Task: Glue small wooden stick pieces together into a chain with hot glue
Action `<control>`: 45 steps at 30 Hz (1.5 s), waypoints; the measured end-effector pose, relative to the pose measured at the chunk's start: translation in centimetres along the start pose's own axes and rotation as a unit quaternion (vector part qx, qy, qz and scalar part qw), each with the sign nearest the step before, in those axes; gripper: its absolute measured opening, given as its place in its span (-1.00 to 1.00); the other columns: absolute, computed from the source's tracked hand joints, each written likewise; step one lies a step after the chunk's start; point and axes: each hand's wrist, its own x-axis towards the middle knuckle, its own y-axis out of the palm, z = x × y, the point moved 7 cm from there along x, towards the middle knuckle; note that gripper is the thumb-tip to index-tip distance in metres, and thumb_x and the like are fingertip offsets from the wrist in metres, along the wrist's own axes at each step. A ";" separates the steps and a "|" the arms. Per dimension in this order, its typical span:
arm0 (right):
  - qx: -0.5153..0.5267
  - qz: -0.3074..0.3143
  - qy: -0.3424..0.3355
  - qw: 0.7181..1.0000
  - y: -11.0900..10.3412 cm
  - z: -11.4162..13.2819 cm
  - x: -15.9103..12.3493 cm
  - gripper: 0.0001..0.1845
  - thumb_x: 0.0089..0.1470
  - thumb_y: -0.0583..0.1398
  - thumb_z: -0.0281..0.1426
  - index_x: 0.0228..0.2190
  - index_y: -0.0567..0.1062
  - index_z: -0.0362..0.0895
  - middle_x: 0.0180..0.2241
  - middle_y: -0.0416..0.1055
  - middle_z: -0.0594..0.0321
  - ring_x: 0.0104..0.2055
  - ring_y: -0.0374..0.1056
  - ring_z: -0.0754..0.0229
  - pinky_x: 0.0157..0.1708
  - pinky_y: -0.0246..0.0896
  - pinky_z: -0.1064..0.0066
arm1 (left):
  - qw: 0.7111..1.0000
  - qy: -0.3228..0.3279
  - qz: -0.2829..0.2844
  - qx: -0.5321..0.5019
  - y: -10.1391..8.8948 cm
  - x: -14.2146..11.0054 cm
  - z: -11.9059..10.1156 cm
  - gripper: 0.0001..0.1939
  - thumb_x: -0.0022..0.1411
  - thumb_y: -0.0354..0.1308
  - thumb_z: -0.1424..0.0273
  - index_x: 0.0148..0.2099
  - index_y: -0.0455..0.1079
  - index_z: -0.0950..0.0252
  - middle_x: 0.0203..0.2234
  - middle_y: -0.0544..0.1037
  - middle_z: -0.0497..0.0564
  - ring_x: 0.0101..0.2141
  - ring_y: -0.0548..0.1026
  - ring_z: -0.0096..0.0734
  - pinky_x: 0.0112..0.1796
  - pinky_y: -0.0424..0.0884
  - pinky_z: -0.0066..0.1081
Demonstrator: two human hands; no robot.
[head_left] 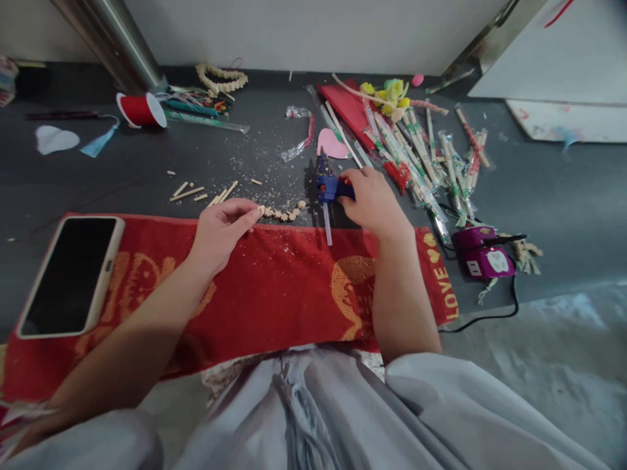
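Note:
My left hand (228, 228) pinches one end of a chain of small pale wooden pieces (281, 214), which trails to the right along the towel's far edge. My right hand (369, 199) is wrapped round the handle of a blue glue gun (326, 181). The gun's nozzle points away from me, and a clear glue stick (327, 225) juts from its back over the red towel (284, 281). Short wooden sticks (223, 194) lie just beyond my left hand, with crumbs scattered around them.
A phone (68, 274) lies on the towel's left end. Wrapped sticks (416, 156) and a pink paper heart (332, 143) are at the back right. A purple power socket (482, 253) with a cable stands at right. A red ribbon spool (142, 109) sits back left, beside a metal post (115, 46).

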 end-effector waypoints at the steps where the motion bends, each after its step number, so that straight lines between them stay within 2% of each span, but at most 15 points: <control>1: 0.024 -0.016 0.003 1.000 -0.3 -0.1 0.0 -0.56 0.03 0.16 -0.50 0.00 0.42 -0.26 -0.06 0.41 -0.13 0.05 0.32 -0.18 0.11 0.20 -0.04 | 1.000 -0.005 -0.005 -0.013 0.0 0.0 0.0 -0.78 -0.09 0.42 0.21 -0.44 0.54 0.21 -0.56 0.51 -0.06 -0.61 0.34 -0.57 -0.59 0.26 -0.49; 3: 0.103 -0.048 -0.003 0.994 -0.7 -0.2 0.2 -0.58 0.06 0.16 -0.45 0.00 0.41 -0.19 -0.04 0.41 -0.07 0.06 0.33 -0.12 0.13 0.22 -0.02 | 0.998 -0.023 -0.021 -0.050 -0.1 -0.1 0.1 -0.81 -0.13 0.43 0.27 -0.45 0.56 0.22 -0.60 0.50 -0.08 -0.62 0.34 -0.59 -0.59 0.25 -0.51; 5: 0.244 -0.059 -0.011 0.968 -0.8 -0.1 0.3 -0.63 0.12 0.15 -0.35 -0.01 0.38 -0.09 -0.04 0.43 0.05 0.03 0.37 -0.02 0.11 0.28 0.03 | 0.994 -0.049 -0.033 -0.088 -0.1 -0.3 0.0 -0.87 -0.12 0.41 0.34 -0.45 0.57 0.23 -0.63 0.49 -0.09 -0.60 0.36 -0.59 -0.56 0.27 -0.53; 6: 0.333 -0.050 -0.008 0.942 -0.6 0.0 0.4 -0.65 0.14 0.15 -0.27 -0.03 0.37 -0.06 -0.06 0.45 0.11 -0.01 0.40 0.03 0.07 0.32 0.07 | 0.992 -0.063 -0.038 -0.105 0.0 -0.4 -0.2 -0.90 -0.10 0.40 0.38 -0.45 0.57 0.23 -0.62 0.51 -0.08 -0.58 0.39 -0.58 -0.55 0.29 -0.54; 8: 0.504 -0.014 0.011 0.863 0.1 0.5 0.5 -0.65 0.11 0.18 -0.12 -0.12 0.38 -0.03 -0.14 0.46 0.18 -0.13 0.45 0.11 -0.03 0.40 0.15 | 0.984 -0.098 -0.036 -0.143 0.2 -0.6 -0.4 -0.97 -0.02 0.34 0.42 -0.44 0.56 0.26 -0.56 0.54 -0.05 -0.56 0.43 -0.58 -0.51 0.33 -0.54; 10: 0.616 0.021 0.024 0.787 0.5 1.6 0.4 -0.60 0.02 0.26 -0.03 -0.22 0.41 -0.03 -0.22 0.46 0.20 -0.20 0.47 0.14 -0.12 0.45 0.22 | 0.974 -0.126 -0.038 -0.184 0.4 -0.7 -0.6 -0.93 0.04 0.27 0.46 -0.47 0.54 0.30 -0.52 0.56 -0.04 -0.59 0.41 -0.62 -0.52 0.34 -0.55; 12: 0.672 0.028 0.024 0.740 0.3 2.6 0.2 -0.56 -0.06 0.32 0.00 -0.27 0.43 -0.03 -0.27 0.46 0.23 -0.24 0.45 0.17 -0.21 0.46 0.29 | 0.963 -0.161 -0.040 -0.212 0.6 -0.7 -0.7 -0.84 0.12 0.18 0.52 -0.49 0.52 0.31 -0.51 0.55 -0.05 -0.62 0.39 -0.64 -0.53 0.34 -0.55; 14: 0.695 0.037 0.024 0.718 0.2 3.5 0.0 -0.56 -0.10 0.37 -0.04 -0.27 0.45 -0.03 -0.35 0.44 0.28 -0.34 0.40 0.26 -0.29 0.43 0.37 | 0.952 -0.187 -0.045 -0.240 0.6 -0.8 -0.6 -0.79 0.17 0.11 0.55 -0.47 0.50 0.33 -0.50 0.53 -0.06 -0.63 0.37 -0.65 -0.54 0.35 -0.56; 16: 0.697 0.052 0.027 0.715 0.3 4.0 -0.2 -0.59 -0.12 0.40 -0.09 -0.29 0.49 -0.05 -0.42 0.41 0.33 -0.44 0.33 0.35 -0.39 0.36 0.46 | 0.941 -0.201 -0.053 -0.267 0.5 -0.8 -0.5 -0.79 0.20 0.09 0.55 -0.44 0.49 0.35 -0.50 0.51 -0.06 -0.63 0.35 -0.66 -0.54 0.35 -0.56; 18: 0.683 0.077 0.022 0.726 0.5 4.4 -0.4 -0.62 -0.08 0.39 -0.09 -0.33 0.51 -0.08 -0.49 0.38 0.36 -0.51 0.27 0.40 -0.47 0.28 0.51 | 0.935 -0.207 -0.058 -0.283 0.4 -0.9 -0.4 -0.82 0.21 0.09 0.52 -0.42 0.47 0.36 -0.49 0.50 -0.06 -0.63 0.33 -0.67 -0.54 0.34 -0.56; 23: 0.629 0.145 -0.003 0.764 0.9 5.9 -1.3 -0.59 -0.01 0.33 -0.04 -0.39 0.54 -0.16 -0.55 0.43 0.32 -0.56 0.32 0.39 -0.54 0.24 0.52 | 0.931 -0.215 -0.058 -0.291 0.4 -0.9 -0.4 -0.92 0.18 0.14 0.47 -0.37 0.42 0.35 -0.49 0.49 -0.07 -0.62 0.30 -0.67 -0.53 0.33 -0.56; 27: 0.562 0.121 -0.038 0.817 0.9 6.6 -1.5 -0.55 0.03 0.29 -0.02 -0.48 0.53 -0.19 -0.58 0.45 0.31 -0.58 0.33 0.39 -0.54 0.24 0.53 | 0.922 -0.236 -0.075 -0.298 0.5 -1.1 -0.5 -0.85 0.24 0.06 0.52 -0.38 0.40 0.37 -0.51 0.49 -0.07 -0.65 0.29 -0.68 -0.56 0.31 -0.56; 29: 0.544 0.110 -0.053 0.830 1.0 6.7 -1.5 -0.54 0.05 0.28 -0.02 -0.52 0.52 -0.18 -0.59 0.46 0.30 -0.58 0.33 0.39 -0.52 0.24 0.52 | 0.918 -0.244 -0.083 -0.301 0.4 -1.1 -0.5 -0.82 0.26 0.03 0.54 -0.39 0.40 0.38 -0.51 0.49 -0.07 -0.66 0.29 -0.68 -0.57 0.30 -0.56; 33: 0.538 0.110 -0.065 0.833 1.3 6.7 -1.4 -0.51 0.06 0.25 0.02 -0.54 0.51 -0.17 -0.60 0.46 0.30 -0.57 0.34 0.37 -0.51 0.25 0.50 | 0.917 -0.239 -0.080 -0.308 0.4 -1.1 -0.4 -0.85 0.24 0.07 0.53 -0.39 0.39 0.38 -0.50 0.50 -0.07 -0.65 0.29 -0.69 -0.56 0.29 -0.56; 45: 0.523 0.124 -0.101 0.837 0.7 6.9 -1.6 -0.51 0.14 0.21 -0.03 -0.58 0.49 -0.17 -0.61 0.43 0.32 -0.56 0.35 0.37 -0.47 0.24 0.49 | 0.918 -0.234 -0.093 -0.306 0.5 -1.1 -0.5 -0.76 0.28 0.03 0.58 -0.46 0.37 0.37 -0.53 0.51 -0.06 -0.67 0.25 -0.70 -0.58 0.23 -0.55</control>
